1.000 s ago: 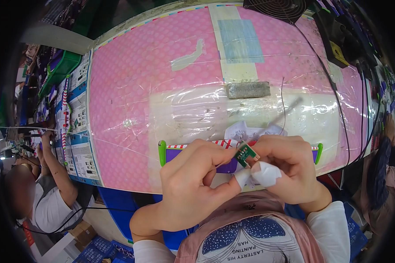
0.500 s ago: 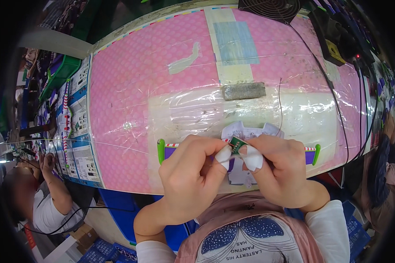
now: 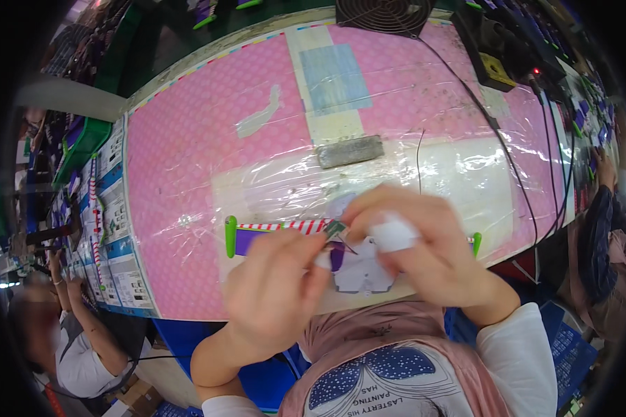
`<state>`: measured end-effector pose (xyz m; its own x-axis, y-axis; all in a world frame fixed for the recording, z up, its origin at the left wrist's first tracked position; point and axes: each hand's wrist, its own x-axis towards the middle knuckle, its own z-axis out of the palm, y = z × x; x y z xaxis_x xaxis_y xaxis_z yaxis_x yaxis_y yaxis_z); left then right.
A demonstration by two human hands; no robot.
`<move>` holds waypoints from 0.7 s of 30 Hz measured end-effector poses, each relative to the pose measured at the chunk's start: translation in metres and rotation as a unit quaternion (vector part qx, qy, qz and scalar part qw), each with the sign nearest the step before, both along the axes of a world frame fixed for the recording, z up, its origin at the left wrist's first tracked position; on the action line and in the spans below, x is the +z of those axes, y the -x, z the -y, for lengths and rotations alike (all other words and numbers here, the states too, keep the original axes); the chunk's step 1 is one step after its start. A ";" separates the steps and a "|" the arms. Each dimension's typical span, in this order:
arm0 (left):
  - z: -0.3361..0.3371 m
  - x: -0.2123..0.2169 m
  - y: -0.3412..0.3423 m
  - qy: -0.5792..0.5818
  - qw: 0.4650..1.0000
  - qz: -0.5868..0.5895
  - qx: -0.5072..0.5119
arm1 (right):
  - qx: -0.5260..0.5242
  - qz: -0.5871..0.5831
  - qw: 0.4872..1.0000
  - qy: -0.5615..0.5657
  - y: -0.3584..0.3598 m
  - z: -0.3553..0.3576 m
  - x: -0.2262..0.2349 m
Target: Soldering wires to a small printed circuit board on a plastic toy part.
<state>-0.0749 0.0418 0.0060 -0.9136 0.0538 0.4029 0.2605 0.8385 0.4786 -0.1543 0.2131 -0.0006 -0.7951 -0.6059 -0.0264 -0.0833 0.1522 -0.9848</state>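
A small green circuit board (image 3: pixel 336 230) is pinched between the thumb and fingers of my left hand (image 3: pixel 271 281). My right hand (image 3: pixel 428 250) is curled close beside the board, smeared by motion; whether its fingers grip anything cannot be made out. White tape (image 3: pixel 395 233) wraps its thumb, and the left thumb also carries white wrapping. Below both hands lies a white plastic housing (image 3: pixel 365 274). A long purple piece (image 3: pixel 249 241) with a red-and-white striped edge runs beneath the hands, a green cap (image 3: pixel 230 236) at its left and another at its right.
A grey metal block (image 3: pixel 350 151) rests on the pink plastic-covered table (image 3: pixel 181 160). At the back stand a black fan (image 3: pixel 384 14) and a black device (image 3: pixel 497 48) with a red light. Cables trail down the right side. Another person (image 3: pixel 94 344) works at the left, another (image 3: pixel 602 243) at the right.
Both hands held the board together before; now my right hand has shifted and its thumb has come away. The view has moved, and more of the housing and striped piece shows.
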 end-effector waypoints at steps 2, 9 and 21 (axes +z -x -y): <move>0.002 0.011 -0.004 -0.127 0.985 0.099 0.061 | -0.076 -0.185 0.978 -0.056 0.009 -0.025 -0.015; 0.008 0.031 -0.013 -0.100 0.979 0.177 0.026 | -0.112 -0.181 0.953 -0.217 -0.005 -0.030 -0.037; 0.010 -0.005 0.048 -0.479 0.821 0.302 0.076 | -0.208 0.001 0.976 0.065 -0.006 -0.016 -0.031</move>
